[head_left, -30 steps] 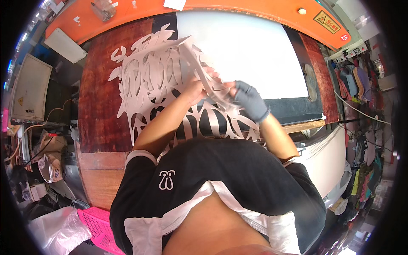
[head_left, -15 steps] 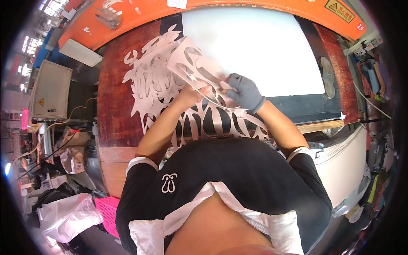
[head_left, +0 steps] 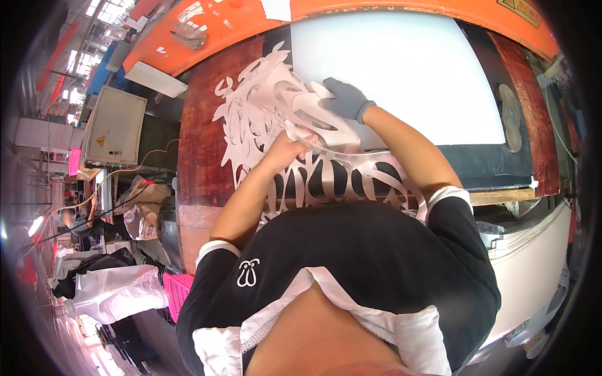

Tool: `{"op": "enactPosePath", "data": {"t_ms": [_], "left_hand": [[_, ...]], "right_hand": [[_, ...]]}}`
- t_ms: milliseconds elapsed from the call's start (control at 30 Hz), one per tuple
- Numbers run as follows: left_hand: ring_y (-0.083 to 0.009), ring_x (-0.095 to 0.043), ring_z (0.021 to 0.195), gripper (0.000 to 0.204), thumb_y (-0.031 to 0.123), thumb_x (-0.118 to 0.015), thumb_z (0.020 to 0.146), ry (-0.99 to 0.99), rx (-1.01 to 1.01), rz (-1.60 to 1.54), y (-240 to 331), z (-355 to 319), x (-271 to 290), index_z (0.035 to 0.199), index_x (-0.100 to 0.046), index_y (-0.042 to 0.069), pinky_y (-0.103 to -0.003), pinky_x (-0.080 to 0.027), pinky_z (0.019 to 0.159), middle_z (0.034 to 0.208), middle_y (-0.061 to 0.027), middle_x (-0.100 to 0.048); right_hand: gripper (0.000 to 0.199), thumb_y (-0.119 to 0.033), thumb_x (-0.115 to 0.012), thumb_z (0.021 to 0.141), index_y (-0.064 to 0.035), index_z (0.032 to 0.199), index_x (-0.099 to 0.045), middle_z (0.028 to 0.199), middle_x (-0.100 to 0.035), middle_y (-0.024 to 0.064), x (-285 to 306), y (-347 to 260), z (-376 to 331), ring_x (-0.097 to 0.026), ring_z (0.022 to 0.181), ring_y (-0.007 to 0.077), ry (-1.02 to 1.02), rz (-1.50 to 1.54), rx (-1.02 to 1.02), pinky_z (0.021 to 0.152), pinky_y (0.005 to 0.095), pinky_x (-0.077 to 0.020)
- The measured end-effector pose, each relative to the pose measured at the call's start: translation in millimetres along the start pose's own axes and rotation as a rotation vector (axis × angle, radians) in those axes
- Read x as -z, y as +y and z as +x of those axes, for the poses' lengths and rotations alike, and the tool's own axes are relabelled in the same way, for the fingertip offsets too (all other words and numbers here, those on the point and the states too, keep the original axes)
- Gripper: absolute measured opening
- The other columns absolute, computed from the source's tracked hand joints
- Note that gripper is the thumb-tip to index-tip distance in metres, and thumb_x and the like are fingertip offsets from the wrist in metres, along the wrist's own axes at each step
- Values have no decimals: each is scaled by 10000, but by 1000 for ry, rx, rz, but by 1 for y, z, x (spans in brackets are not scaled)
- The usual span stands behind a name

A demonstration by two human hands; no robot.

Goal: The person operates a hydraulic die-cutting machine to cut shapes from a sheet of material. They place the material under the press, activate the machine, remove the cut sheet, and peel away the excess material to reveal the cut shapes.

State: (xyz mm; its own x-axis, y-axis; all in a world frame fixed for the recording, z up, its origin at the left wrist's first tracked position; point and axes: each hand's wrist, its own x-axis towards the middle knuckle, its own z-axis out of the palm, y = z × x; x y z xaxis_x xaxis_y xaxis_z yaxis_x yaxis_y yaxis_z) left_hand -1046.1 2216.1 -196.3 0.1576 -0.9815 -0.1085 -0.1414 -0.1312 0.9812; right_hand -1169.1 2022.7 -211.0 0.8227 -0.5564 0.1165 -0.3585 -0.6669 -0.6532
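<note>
A pale pink sheet (head_left: 251, 113), cut through with many curved openings, lies bunched and folded over the left of the work surface. Its slotted near part (head_left: 323, 180) reaches down to the front of my body. My bare left hand (head_left: 290, 150) is closed around a strip at the near edge of the fold. My right hand (head_left: 347, 100), in a grey glove, rests at the right side of the folded sheet, fingers stretched out and slightly blurred. Beneath the glove's wrist, the sheet overlaps a large smooth white sheet (head_left: 401, 75).
A dark cutting bed (head_left: 486, 164) surrounds the white sheet, with a worn, shoe-sole-shaped piece (head_left: 511, 118) on its right. An orange machine beam (head_left: 351, 7) crosses the far side. Left stand a grey cabinet (head_left: 113, 125) and a pink basket (head_left: 179, 291).
My right hand has moved up and left, its fingers straightening from a grip on the pink sheet. The raised flap has folded down. The view has shifted slightly; my left hand keeps its hold.
</note>
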Motion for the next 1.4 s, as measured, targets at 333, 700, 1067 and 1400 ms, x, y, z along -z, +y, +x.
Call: {"op": "enactPosePath", "data": {"t_ms": [333,700,1067,1400], "left_hand": [[-84,-478,676,277,307,-666,856,-22,33,-25,-17,-4,4,877,-624,33,-259,-405,569,707,18,-524],[-61,-472,531,207,226,-676,838,47,-51,-163,-28,-2,-3,745,-598,59,-214,-381,474,584,29,-501],[-97,-540,738,201,244,-654,854,-62,-118,-54,-45,-12,1,886,-616,50,-266,-446,644,759,8,-550],[-127,-559,822,187,199,-639,855,-4,-422,235,-19,-16,-25,941,-618,33,-297,-471,715,842,-2,-572]], "right_hand": [[267,-236,-704,790,-31,925,-597,747,-596,27,58,11,-5,-524,584,85,315,487,-144,478,226,-412],[404,-352,-643,746,-46,1010,-634,980,-652,160,7,-1,-17,-631,885,299,-47,148,-108,800,370,-469],[414,-407,-662,771,-24,928,-657,728,-618,46,103,-36,83,-523,606,99,406,396,24,540,277,-420],[662,-462,-625,796,10,1242,-498,1107,-602,112,61,-51,81,-565,988,183,67,73,-16,850,283,-442]]}}
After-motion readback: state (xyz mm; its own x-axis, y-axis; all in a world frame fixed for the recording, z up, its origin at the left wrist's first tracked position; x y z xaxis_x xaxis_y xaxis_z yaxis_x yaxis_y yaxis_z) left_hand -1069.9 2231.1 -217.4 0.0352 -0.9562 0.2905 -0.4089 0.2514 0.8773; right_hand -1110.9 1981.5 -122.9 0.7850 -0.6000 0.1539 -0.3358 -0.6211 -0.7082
